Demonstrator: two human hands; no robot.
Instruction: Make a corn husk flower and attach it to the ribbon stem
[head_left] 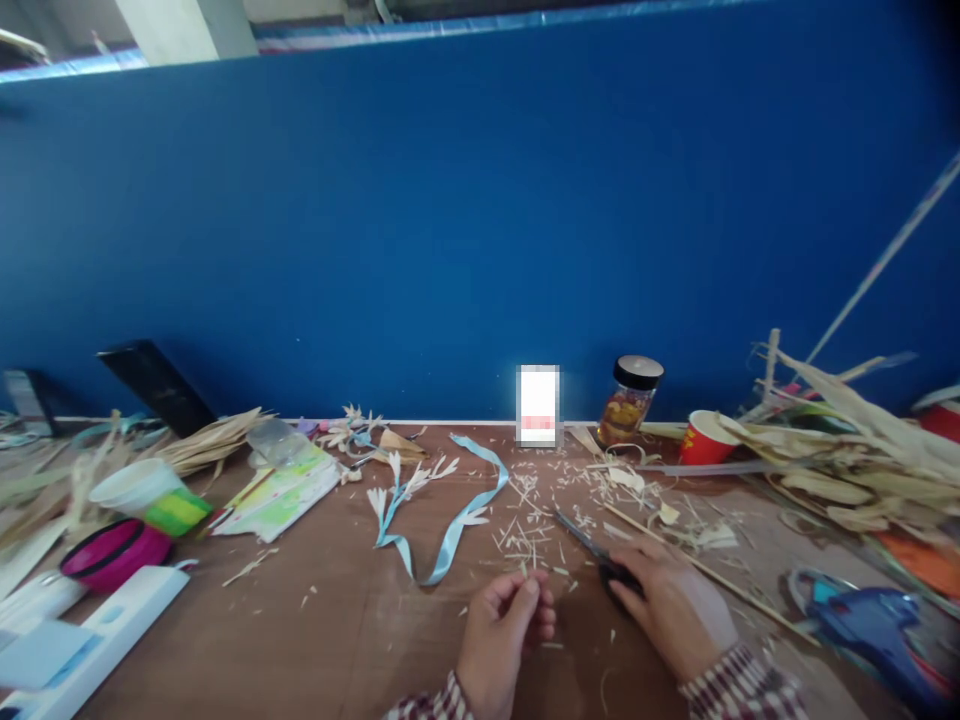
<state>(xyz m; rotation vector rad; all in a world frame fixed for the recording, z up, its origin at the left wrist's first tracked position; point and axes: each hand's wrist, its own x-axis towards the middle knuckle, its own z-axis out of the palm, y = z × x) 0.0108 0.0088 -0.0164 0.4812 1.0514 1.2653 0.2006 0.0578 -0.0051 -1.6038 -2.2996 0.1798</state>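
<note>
Two hands work low over the brown bench (337, 640). The left hand (499, 625) has its fingers (525, 592) curled and pressed together, pinching one thin straw sliver (523, 572) that pokes up just above the fingertips. The right hand (675, 605) lies flat over the dark handles of one pair of scissors (592, 548), fingers closed on them; the blades point up and away to the left of that hand, resting on the bench. Just beyond both sets of fingers lies a scatter of cut straw bits (525, 535), too many to count. Further left of the left fingers curls one light blue ribbon (450, 525). Beyond the right fingers stand one jar (628, 402) with a black lid and one red paper cup (701, 438). One blue glue gun (870, 625) lies right of the right hand, and one long thin stick (720, 578) runs between them.
</note>
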